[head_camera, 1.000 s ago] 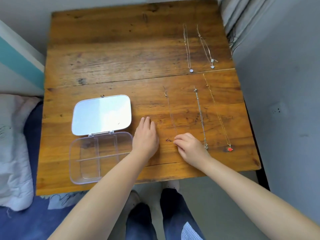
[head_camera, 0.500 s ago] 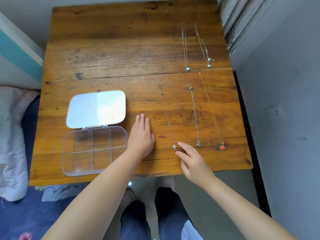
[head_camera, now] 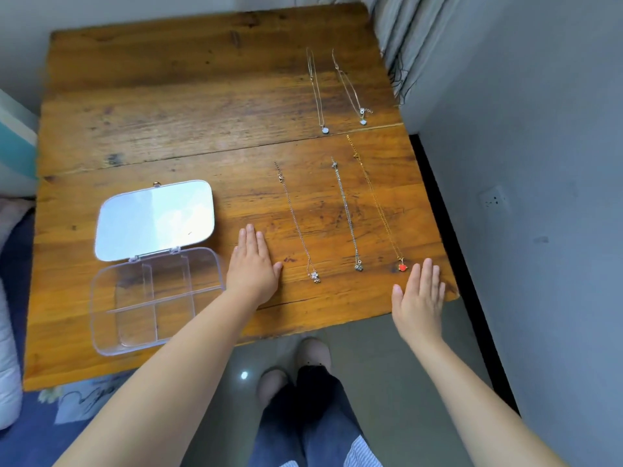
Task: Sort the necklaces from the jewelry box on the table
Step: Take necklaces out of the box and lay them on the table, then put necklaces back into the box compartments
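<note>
A clear plastic jewelry box lies open on the wooden table, its compartments empty and its mirrored lid laid back. Three necklaces lie straight in a near row: a silver one with a flower pendant, a silver one and a gold one with a red pendant. Two more silver necklaces lie in the far row. My left hand rests flat beside the box, holding nothing. My right hand is open at the table's right front corner, holding nothing.
A grey wall with a socket runs close along the table's right side, with a curtain at the far right corner. Bedding lies to the left. My legs and slippers stand at the table's front edge.
My right hand let go of the flower-pendant necklace, which now lies straight, and moved right to the table's corner with fingers spread. My left hand stayed flat beside the box.
</note>
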A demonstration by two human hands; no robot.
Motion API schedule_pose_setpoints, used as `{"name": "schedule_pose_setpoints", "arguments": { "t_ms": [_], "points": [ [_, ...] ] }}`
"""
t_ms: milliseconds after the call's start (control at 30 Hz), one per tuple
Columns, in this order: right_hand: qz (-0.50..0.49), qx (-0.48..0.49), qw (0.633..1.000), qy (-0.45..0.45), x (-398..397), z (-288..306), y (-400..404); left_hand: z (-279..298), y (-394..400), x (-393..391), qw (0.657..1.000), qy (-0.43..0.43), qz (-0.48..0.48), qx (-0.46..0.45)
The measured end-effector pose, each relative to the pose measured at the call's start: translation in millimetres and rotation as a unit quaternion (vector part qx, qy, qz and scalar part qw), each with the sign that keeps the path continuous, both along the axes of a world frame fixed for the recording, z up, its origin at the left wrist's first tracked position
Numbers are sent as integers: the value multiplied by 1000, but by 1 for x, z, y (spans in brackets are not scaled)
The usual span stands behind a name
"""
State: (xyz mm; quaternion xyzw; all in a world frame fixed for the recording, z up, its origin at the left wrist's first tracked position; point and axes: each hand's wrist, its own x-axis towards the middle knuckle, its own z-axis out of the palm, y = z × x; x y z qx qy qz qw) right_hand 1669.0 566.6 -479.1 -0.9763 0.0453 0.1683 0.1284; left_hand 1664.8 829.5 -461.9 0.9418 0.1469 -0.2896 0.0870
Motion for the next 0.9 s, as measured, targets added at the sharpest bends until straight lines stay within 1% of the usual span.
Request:
{"name": "schedule_pose_setpoints", "arguments": {
  "t_ms": [200,333,467,567,667,733,800,900],
  "points": [
    [39,-32,997,64,1,5,-5,-1,-8,-12,999,10,-33,3],
    [47,-51,992,101,4,11,-5,1,-6,-13,999,-5,-32,-5],
    [63,-59,987,135,9,20,-6,6,-4,-11,999,6,-18,-28],
    [72,-57,987,134,12,29,-8,14,-9,-7,998,8,31,-57],
    [73,-74,987,121,20,38,-4,18,-20,-4,994,-11,83,-68],
    [91,-99,986,94,30,43,-4,18,-30,-5,989,-46,119,-67],
    [127,-115,984,57,41,44,-8,18,-44,-9,978,-95,170,-74],
    [163,-88,982,31,55,44,-16,17,-71,-13,956,-132,251,-74]
  ]
}}
